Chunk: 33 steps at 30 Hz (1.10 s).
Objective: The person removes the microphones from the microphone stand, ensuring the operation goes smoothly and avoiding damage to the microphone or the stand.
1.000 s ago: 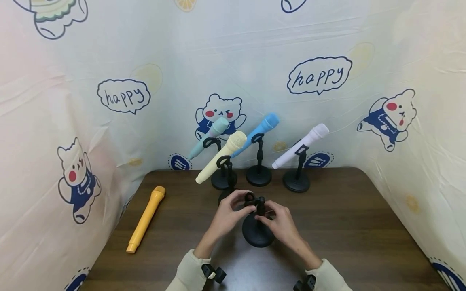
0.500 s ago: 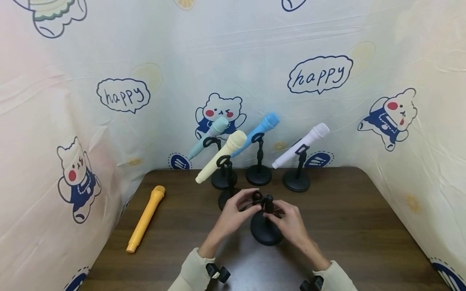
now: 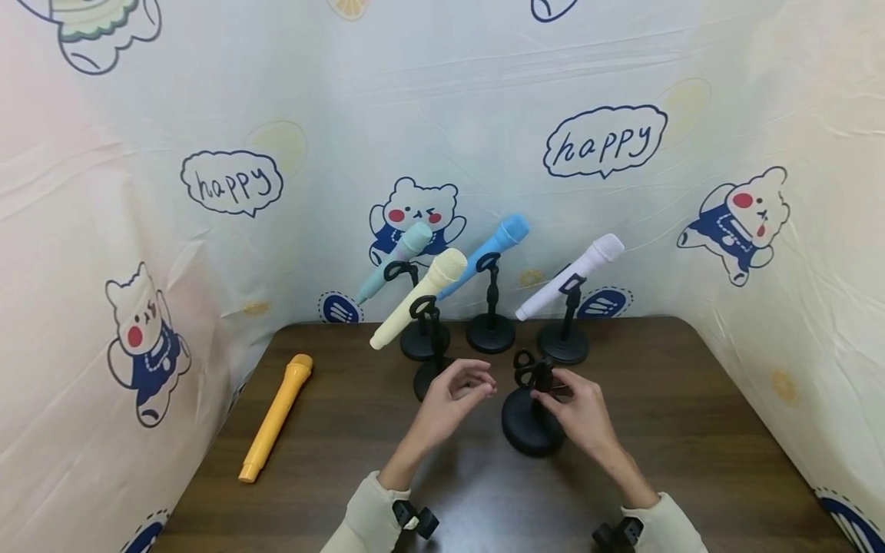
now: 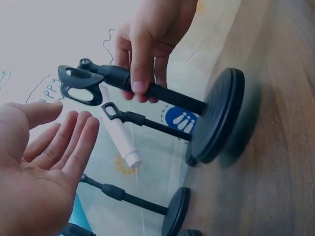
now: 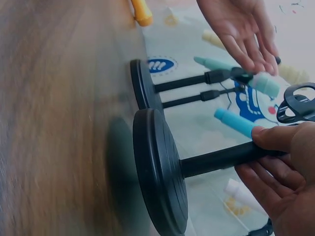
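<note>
My right hand pinches the pole of a black microphone stand between thumb and fingers. The stand's clip holds no microphone. Its round base hangs close over the tabletop, with a shadow beside it in the right wrist view. My left hand is off to the left of this stand, fingers loosely bent and holding nothing; in the left wrist view its palm faces up near the clip. An orange microphone lies on the table at the left.
Toward the back, black stands hold a cream microphone, a mint one, a blue one and a lavender-white one. The cream one's stand is close beyond my left hand. A printed curtain borders the wooden table.
The black stand has moved right with my right hand. My left hand was at its clip and has let go, staying to the left. The microphones have not moved.
</note>
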Each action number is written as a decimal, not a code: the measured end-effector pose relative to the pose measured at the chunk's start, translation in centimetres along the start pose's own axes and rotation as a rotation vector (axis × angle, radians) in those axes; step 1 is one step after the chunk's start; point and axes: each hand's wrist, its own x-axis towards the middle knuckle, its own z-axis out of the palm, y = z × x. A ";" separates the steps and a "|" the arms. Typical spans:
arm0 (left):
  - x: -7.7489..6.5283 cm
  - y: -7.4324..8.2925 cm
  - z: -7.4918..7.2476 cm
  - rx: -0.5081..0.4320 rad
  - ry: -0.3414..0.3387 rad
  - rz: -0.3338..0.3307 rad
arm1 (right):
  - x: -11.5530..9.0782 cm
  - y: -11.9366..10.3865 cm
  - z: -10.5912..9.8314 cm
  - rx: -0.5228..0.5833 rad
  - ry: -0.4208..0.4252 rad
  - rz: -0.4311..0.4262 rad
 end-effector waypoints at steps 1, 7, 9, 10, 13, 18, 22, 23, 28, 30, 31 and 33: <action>0.0 0.0 0.0 -0.003 0.002 -0.008 | 0.0 0.1 -0.2 -0.005 0.004 0.001; 0.3 -0.1 0.0 0.005 0.013 -0.044 | 0.2 1.1 -1.5 -0.037 0.013 0.024; 0.5 -0.2 0.1 0.008 0.011 -0.048 | 0.2 1.4 -1.9 -0.042 0.022 0.034; 0.6 -0.3 0.1 0.009 0.009 -0.048 | 0.2 1.6 -2.1 -0.044 0.028 0.036; 0.8 -0.5 0.1 0.018 0.009 -0.045 | 0.3 2.0 -2.8 -0.052 0.043 0.047; 1.2 -1.0 0.2 0.035 0.007 -0.039 | 0.5 2.7 -3.9 -0.074 0.060 0.069; 1.5 -1.2 0.4 0.048 0.003 -0.044 | 0.8 3.2 -4.9 -0.098 0.079 0.097; 1.5 -1.2 0.4 0.050 0.002 -0.044 | 0.8 3.3 -5.1 -0.102 0.085 0.105; 2.1 -1.5 0.6 0.069 0.003 -0.039 | 1.2 4.2 -6.6 -0.125 0.113 0.134; 2.4 -1.7 0.8 0.073 0.004 -0.037 | 1.4 4.6 -7.2 -0.143 0.116 0.143; 2.6 -1.8 0.9 0.072 0.004 -0.037 | 1.4 4.8 -7.5 -0.149 0.118 0.148; 3.0 -1.8 1.2 0.065 0.006 -0.039 | 1.6 5.2 -8.2 -0.163 0.121 0.162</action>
